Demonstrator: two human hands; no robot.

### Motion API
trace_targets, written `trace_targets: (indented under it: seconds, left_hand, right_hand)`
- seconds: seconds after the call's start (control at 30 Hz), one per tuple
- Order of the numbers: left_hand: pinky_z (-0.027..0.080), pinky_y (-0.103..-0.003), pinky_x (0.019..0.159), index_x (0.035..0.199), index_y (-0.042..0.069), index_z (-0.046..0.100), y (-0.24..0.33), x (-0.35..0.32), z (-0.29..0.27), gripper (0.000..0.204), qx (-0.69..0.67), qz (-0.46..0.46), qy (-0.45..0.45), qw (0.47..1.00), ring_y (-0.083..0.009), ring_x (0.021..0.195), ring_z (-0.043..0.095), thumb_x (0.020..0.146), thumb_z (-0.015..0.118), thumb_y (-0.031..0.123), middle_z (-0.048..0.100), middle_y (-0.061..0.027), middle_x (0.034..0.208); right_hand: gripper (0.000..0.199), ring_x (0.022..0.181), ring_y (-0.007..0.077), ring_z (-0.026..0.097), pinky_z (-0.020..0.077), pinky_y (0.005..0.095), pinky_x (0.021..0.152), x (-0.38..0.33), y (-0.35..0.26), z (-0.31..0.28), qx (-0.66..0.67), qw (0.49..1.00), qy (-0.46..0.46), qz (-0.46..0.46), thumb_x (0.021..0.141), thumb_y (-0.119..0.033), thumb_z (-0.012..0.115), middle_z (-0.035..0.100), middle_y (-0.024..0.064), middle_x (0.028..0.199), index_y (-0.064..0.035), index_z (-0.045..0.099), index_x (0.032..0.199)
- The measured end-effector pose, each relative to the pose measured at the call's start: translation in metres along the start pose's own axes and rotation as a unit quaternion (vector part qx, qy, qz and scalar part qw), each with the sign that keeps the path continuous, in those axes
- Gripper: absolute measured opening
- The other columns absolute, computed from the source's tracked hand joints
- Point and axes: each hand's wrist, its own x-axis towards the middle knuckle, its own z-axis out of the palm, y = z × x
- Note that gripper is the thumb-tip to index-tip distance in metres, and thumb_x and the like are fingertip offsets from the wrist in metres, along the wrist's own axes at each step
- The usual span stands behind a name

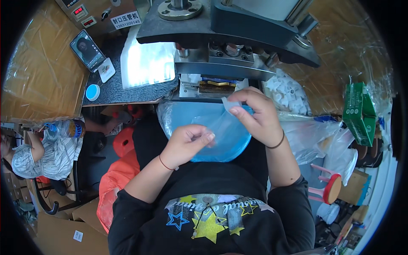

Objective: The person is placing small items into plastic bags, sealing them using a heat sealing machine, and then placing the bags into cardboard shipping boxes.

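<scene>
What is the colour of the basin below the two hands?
The basin is blue; head view.

Plastic basin [236,152] sat on person's lap [146,142], before press [191,36], w/ L hand [189,142] & R hand [259,117] above it & plastic film [221,121] btwn them. On bench [127,95], L of press: plastic sheets [148,63], then phone [88,51] farther L, w/ round tub [92,92] nr front edge. Control box [97,17] was behind phone & sheets. Plastic pieces [289,93] lay R of press bed [216,87]; plastic bags [306,138] R of basin, carton [359,114] farther R, stool [332,189] nearer than carton. Co-worker [46,155] was far L, bottle [77,128] nr them.
</scene>
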Motion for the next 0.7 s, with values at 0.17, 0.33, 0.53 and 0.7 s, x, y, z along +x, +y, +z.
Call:
trace_targets:
  seconds: [0.17, 0.33, 0.53, 0.7]
  left_hand:
    - [0.056, -0.031, 0.079, 0.11, -0.002, 0.065, -0.005, -0.001, 0.013, 0.028, -0.179, -0.101, -0.127, 0.97, -0.0192, 0.086, 0.071, 0.104, 0.056, 0.024, 0.072, -0.012, 0.096]
    - [0.058, -0.031, 0.076, 0.112, 0.0, 0.065, -0.012, 0.003, 0.016, 0.022, -0.209, -0.151, -0.133, 0.957, -0.0206, 0.091, 0.073, 0.099, 0.063, 0.019, 0.072, -0.0121, 0.1]
    - [0.06, -0.031, 0.072, 0.106, 0.002, 0.068, -0.011, 0.045, -0.015, 0.014, -0.257, -0.147, -0.034, 0.955, -0.02, 0.089, 0.073, 0.094, 0.066, 0.008, 0.073, -0.0113, 0.1]
    - [0.057, -0.031, 0.068, 0.105, -0.001, 0.065, -0.009, 0.06, -0.02, 0.017, -0.288, -0.141, -0.004, 0.947, -0.0185, 0.077, 0.069, 0.092, 0.069, 0.009, 0.071, -0.0119, 0.096]
  right_hand:
    - [0.024, 0.089, 0.0245, 0.061, 0.0491, 0.0347, 0.079, -0.014, 0.002, -0.02, 0.052, 0.979, -0.158, 0.118, 0.098, -0.021, 0.057, 0.066, 0.0128, 0.098, 0.0018, 0.064, 0.105]
    - [0.027, 0.093, 0.0343, 0.062, 0.0502, 0.0419, 0.081, -0.024, 0.025, -0.041, -0.278, 0.95, -0.047, 0.135, 0.098, -0.025, 0.057, 0.063, 0.0163, 0.102, -0.0031, 0.065, 0.11]
    - [0.024, 0.086, 0.0335, 0.059, 0.0482, 0.0419, 0.077, -0.049, 0.064, -0.072, -0.285, 0.911, -0.145, 0.259, 0.093, -0.024, 0.061, 0.054, 0.0156, 0.099, -0.0041, 0.066, 0.105]
    - [0.017, 0.083, 0.0328, 0.057, 0.0464, 0.0396, 0.076, -0.065, 0.099, -0.079, -0.266, 0.934, -0.079, 0.226, 0.089, -0.014, 0.065, 0.053, 0.0146, 0.096, -0.0003, 0.065, 0.099]
